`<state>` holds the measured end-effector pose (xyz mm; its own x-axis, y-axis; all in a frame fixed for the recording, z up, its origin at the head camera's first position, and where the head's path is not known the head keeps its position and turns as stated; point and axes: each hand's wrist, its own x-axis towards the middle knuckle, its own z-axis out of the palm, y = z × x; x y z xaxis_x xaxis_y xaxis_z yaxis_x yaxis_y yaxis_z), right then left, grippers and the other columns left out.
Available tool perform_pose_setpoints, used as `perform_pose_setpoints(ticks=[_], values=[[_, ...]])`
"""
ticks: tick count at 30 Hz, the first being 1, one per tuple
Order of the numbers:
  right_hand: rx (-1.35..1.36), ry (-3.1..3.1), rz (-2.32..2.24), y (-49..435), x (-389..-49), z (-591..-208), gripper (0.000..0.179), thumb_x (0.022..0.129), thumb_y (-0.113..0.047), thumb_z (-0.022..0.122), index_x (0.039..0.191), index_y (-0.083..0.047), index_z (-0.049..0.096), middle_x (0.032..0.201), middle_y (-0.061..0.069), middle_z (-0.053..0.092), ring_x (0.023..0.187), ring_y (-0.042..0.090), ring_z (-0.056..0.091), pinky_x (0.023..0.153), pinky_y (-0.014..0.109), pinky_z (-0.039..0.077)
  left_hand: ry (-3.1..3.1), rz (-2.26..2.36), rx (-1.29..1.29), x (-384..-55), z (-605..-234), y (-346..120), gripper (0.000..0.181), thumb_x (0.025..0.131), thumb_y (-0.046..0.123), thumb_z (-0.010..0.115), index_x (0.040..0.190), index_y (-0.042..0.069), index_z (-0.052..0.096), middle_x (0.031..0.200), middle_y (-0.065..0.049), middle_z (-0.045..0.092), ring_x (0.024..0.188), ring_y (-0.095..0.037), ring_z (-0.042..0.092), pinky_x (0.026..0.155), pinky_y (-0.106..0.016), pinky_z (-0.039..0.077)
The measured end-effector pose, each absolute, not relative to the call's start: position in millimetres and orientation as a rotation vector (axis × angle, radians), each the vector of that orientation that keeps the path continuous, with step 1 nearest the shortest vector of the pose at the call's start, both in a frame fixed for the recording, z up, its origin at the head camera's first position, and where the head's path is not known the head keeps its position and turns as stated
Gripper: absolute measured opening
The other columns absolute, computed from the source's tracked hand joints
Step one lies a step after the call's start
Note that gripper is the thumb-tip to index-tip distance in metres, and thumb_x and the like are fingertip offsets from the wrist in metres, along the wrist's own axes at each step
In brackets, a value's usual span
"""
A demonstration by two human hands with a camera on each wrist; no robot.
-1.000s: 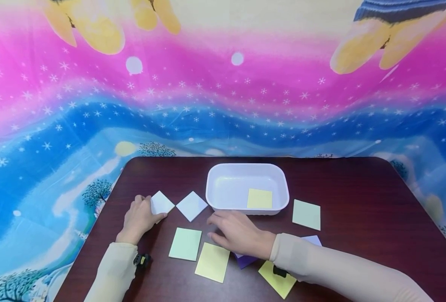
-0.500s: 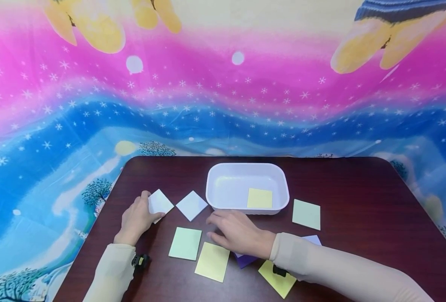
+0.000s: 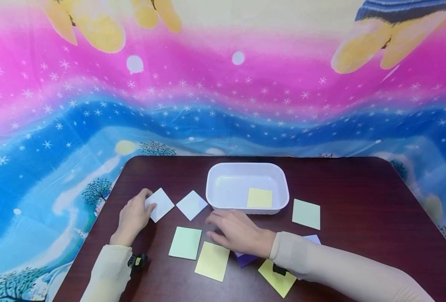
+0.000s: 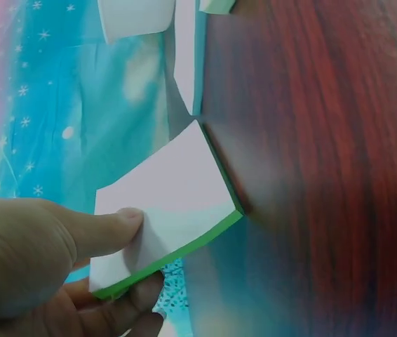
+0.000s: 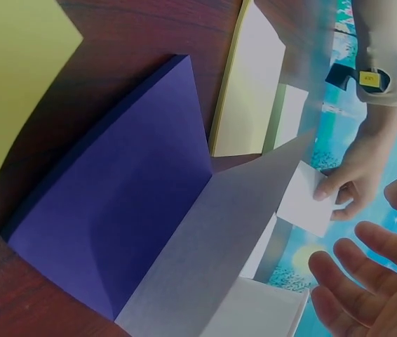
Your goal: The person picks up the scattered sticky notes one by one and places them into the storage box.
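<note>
My left hand (image 3: 132, 218) pinches a square tile (image 3: 162, 205) at the left of the table. Its upper face is white, and the left wrist view shows a green edge. The thumb (image 4: 118, 228) presses on the white face while the fingers curl beneath; the tile is tilted. Beside it lies a second white-faced tile (image 3: 191, 205). My right hand (image 3: 241, 235) is in front of the white tub (image 3: 247, 211), its fingers loosely bent and holding nothing. A purple tile (image 5: 128, 189) and a pale lilac tile (image 5: 209, 242) lie near that hand, partly hidden by it in the head view.
A pale yellow tile (image 3: 259, 198) is inside the tub. Pale green (image 3: 185, 243) and yellow (image 3: 212, 262) tiles lie in front. Another yellow tile (image 3: 276, 282) is partly under the right sleeve, and a pale green tile (image 3: 306, 214) lies right of the tub.
My left hand has shifted slightly left and back toward me, and its thumb now lies on the white-faced tile, which has tilted a little. The right hand has stayed in place.
</note>
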<state>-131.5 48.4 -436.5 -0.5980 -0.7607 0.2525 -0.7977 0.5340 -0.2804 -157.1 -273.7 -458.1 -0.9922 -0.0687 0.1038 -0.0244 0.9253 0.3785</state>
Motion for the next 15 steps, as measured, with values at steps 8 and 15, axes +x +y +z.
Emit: perform_pose_setpoints(ticks=[8, 15], values=[[1.358, -2.664, 0.580, 49.1, -133.0, -435.2, 0.025, 0.098, -0.031, 0.065, 0.113, -0.013, 0.071, 0.104, -0.004, 0.070, 0.086, 0.007, 0.066, 0.079, 0.028, 0.055, -2.884, -0.612, -0.024, -156.7, -449.0, -268.9, 0.022, 0.096, 0.012, 0.068, 0.117, 0.008, 0.061, 0.110, -0.021, 0.072, 0.077, -0.031, 0.066, 0.058, -0.043, 0.048], [1.351, -2.656, 0.562, 48.7, -135.0, -433.7, 0.024, 0.098, -0.032, 0.064, 0.113, -0.014, 0.071, 0.104, -0.005, 0.070, 0.087, 0.008, 0.066, 0.079, 0.029, 0.055, -2.873, -0.612, -0.038, -155.5, -440.8, -264.5, 0.022, 0.096, 0.013, 0.068, 0.116, 0.007, 0.062, 0.109, -0.022, 0.072, 0.074, -0.029, 0.065, 0.056, -0.043, 0.048]])
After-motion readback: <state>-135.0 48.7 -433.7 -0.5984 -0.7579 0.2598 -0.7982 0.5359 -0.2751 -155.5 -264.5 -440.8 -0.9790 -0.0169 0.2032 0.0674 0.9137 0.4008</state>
